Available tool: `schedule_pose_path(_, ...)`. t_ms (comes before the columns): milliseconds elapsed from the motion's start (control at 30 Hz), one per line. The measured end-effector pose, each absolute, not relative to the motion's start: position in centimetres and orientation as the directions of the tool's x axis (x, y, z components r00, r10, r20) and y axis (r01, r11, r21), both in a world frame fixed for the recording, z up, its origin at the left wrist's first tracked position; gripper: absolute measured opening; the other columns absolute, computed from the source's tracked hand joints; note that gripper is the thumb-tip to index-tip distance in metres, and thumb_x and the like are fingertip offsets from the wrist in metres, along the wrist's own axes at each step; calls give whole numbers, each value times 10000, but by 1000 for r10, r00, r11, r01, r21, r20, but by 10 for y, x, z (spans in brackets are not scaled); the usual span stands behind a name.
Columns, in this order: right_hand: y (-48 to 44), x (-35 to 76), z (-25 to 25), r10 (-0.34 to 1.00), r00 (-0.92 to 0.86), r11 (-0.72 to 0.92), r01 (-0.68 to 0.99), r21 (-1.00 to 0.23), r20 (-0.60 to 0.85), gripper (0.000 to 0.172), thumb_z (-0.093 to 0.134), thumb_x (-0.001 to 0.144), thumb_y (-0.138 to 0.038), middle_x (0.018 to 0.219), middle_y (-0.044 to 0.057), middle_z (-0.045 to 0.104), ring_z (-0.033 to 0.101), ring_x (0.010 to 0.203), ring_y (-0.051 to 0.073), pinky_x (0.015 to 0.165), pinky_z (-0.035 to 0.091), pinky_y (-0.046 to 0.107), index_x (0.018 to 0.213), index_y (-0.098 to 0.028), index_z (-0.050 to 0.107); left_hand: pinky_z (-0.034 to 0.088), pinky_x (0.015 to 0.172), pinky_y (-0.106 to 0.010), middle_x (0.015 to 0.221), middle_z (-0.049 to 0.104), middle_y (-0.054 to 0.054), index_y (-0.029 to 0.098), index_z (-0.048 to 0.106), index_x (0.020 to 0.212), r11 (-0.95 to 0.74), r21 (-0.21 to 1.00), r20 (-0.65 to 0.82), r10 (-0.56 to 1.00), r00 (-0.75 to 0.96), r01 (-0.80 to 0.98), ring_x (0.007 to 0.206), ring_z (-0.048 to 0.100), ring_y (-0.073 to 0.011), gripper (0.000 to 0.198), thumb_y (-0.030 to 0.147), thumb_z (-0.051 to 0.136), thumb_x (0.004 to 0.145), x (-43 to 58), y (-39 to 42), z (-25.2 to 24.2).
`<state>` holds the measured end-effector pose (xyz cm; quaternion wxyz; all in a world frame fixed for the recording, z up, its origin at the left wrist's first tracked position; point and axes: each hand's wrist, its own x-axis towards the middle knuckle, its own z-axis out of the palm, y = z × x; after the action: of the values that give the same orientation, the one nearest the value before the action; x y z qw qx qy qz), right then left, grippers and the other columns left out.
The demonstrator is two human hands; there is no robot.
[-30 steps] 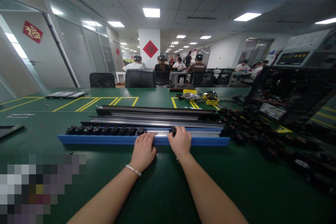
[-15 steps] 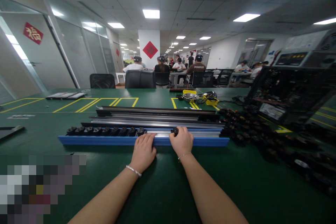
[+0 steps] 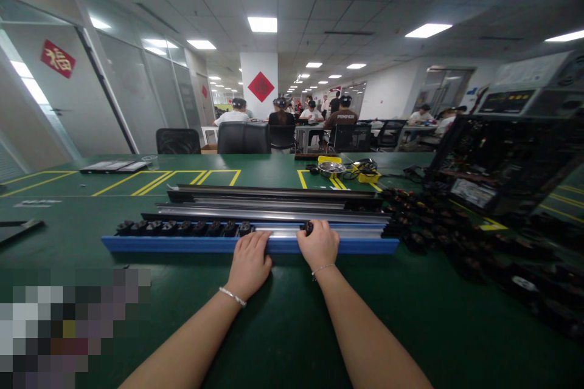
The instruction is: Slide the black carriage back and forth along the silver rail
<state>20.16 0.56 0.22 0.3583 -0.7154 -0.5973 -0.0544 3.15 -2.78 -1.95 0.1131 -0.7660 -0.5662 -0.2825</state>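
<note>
A long blue rail [image 3: 182, 245] with a silvery channel lies across the green table in front of me. Several small black round-topped parts, which look like socket modules [image 3: 199, 228], stand in a row in its left half. My left hand [image 3: 250, 260] grips the rail's front wall near its middle, fingers bent over the top edge, just right of the row's end. Farther right, my right hand [image 3: 320, 244] is closed around one black socket module [image 3: 309, 228] at the channel. Its lower part is hidden by my fingers and the rail wall.
Behind the blue rail lie more dark rails [image 3: 274, 194]. A heap of black parts [image 3: 438, 219] spreads to the right, beside an opened computer case [image 3: 497, 164]. A metal bowl [image 3: 331, 168] and cables stand farther back. People sit at desks beyond the chairs [image 3: 244, 137].
My right hand has shifted slightly to the right with the black socket module in its fingers. My left hand and the blue rail have stayed in place.
</note>
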Motion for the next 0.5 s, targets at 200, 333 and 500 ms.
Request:
schedule_pose_path(200, 6, 204, 2, 815, 298, -47, 889, -455, 498, 271, 491, 703, -276, 930, 93, 614, 551, 874, 210, 801, 318, 336, 906, -161, 628, 316, 985, -388, 1177, 585, -50, 192, 488, 1220, -340, 134, 566, 797, 210, 931, 1105, 466, -228, 500, 152, 467, 721, 32, -27, -20)
schedule_pose_path(333, 6, 204, 2, 816, 300, -49, 887, -459, 494, 265, 492, 704, -273, 933, 94, 612, 548, 879, 208, 808, 315, 336, 902, -162, 628, 318, 986, -389, 1175, 587, -52, 199, 491, 1217, -341, 138, 570, 795, 207, 930, 1109, 468, -227, 504, 151, 473, 715, 32, -27, -20)
schedule_pose_path(500, 6, 205, 3, 820, 308, -65, 887, -457, 482, 266, 490, 712, -275, 934, 91, 606, 546, 889, 208, 803, 314, 337, 913, -163, 623, 317, 989, -391, 1180, 585, -53, 195, 490, 1217, -344, 141, 566, 797, 210, 928, 1115, 466, -227, 503, 151, 471, 716, 32, -28, -20)
